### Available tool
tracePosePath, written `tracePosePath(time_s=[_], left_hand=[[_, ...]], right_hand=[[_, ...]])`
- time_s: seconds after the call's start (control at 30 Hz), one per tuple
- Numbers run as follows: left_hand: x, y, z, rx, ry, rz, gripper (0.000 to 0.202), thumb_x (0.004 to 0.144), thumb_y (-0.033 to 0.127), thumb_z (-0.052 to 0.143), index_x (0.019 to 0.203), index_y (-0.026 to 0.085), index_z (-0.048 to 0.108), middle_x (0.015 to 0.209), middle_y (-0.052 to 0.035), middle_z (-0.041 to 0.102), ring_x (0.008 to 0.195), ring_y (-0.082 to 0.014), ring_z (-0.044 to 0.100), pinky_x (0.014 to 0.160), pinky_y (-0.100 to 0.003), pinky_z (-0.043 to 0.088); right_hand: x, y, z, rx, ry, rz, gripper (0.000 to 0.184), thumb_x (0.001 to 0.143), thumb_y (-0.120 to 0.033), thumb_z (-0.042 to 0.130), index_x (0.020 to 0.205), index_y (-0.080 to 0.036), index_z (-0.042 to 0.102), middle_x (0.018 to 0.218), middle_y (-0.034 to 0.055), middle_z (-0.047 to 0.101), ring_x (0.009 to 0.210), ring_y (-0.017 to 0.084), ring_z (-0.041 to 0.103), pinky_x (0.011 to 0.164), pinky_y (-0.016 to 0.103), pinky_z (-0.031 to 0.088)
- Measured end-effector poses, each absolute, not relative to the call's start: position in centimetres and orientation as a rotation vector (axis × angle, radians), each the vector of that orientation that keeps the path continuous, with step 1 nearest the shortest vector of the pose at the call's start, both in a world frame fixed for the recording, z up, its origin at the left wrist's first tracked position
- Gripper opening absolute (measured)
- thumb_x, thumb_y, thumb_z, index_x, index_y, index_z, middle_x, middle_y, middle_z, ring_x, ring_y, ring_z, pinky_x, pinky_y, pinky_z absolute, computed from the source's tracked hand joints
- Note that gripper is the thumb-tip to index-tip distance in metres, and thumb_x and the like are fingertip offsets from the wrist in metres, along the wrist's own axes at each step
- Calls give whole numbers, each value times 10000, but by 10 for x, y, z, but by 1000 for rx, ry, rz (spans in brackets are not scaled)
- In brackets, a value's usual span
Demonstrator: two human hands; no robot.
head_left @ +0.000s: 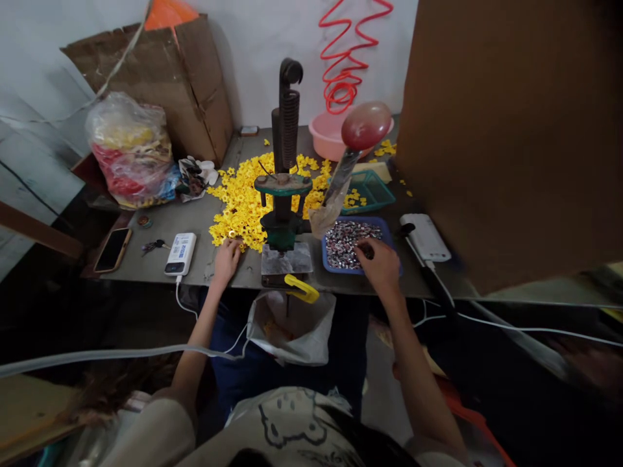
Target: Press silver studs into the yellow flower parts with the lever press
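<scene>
Grey workbench (146, 224) against a white wall; clock positions are read from the hand press (283, 194), with 12 toward the wall.

Right hand (378, 269): over the blue tray (325, 250) at 4 o'clock, fingers clenched around a small dark piece (367, 251) (exact shape hidden by the fingers). Tray holds a heap of small shiny metal pieces (353, 243), printed or coloured, too small to identify.

Left hand (226, 261): at 8 o'clock, on the bench at the lower edge of the yellow plastic pieces (243, 207), fingers loosely curved; cannot tell whether they grasp anything. Yellow pieces spread from 7 to 2 o'clock around the press column.

Press lever with a red ball knob (366, 125) is motion-blurred and crosses in front of the pink basin (326, 136); basin contents hidden. Teal tray (370, 191) at 3 o'clock holds a few yellow pieces. White bag (292, 327) hangs below the near bench edge at 6 o'clock, with yellow inside. Blurred brown board (506, 130) cuts off the bench's far right. Bench space stays open at 9 o'clock, around the power bank (181, 253) and phone (113, 250).
</scene>
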State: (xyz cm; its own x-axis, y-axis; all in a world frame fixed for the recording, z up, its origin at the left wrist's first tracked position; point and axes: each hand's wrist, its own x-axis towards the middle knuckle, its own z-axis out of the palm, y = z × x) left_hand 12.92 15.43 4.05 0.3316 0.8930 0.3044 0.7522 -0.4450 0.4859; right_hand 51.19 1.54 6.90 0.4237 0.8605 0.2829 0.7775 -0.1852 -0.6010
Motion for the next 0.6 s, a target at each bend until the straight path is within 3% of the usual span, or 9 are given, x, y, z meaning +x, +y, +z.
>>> tracePosePath(time_s=[0.2,0.3,0.4,0.47,0.6], left_hand=[[117,137,44,2248,1590,673,289,990,340,386,1100,209,619,916,-85,693,816,-242,651,760,-325,483],[116,134,51,2305,1517,688,333,991,415,406,1168,212,603,1026,-105,677,940,-254,638,843,-349,486],[117,129,56,2401,1401,718,418,909,454,584,1255,218,574,1109,-112,613,1059,-272,587,948,-390,471],[118,126,56,2450,1340,701,367,856,401,671,1182,236,629,1118,-105,586,1081,-277,571,974,-402,467],[118,122,52,2444,1217,573,157,883,319,638,1012,252,697,1109,-81,598,1036,-246,607,920,-363,496]], right_hand=[[519,23,66,-1971,-1410,152,202,835,-292,572,961,-183,688,883,97,720,892,259,615,836,369,436],[519,24,65,-1974,-1386,161,200,857,-328,577,937,-184,691,886,102,719,872,255,613,810,364,433],[517,22,63,-1952,-1349,159,217,869,-363,569,901,-186,691,871,103,715,851,248,610,794,360,434],[517,21,63,-1942,-1340,158,225,865,-374,570,878,-186,692,854,108,712,846,250,605,790,361,436],[516,19,63,-1936,-1366,154,214,865,-354,551,859,-188,687,868,109,711,830,248,590,787,364,431]])
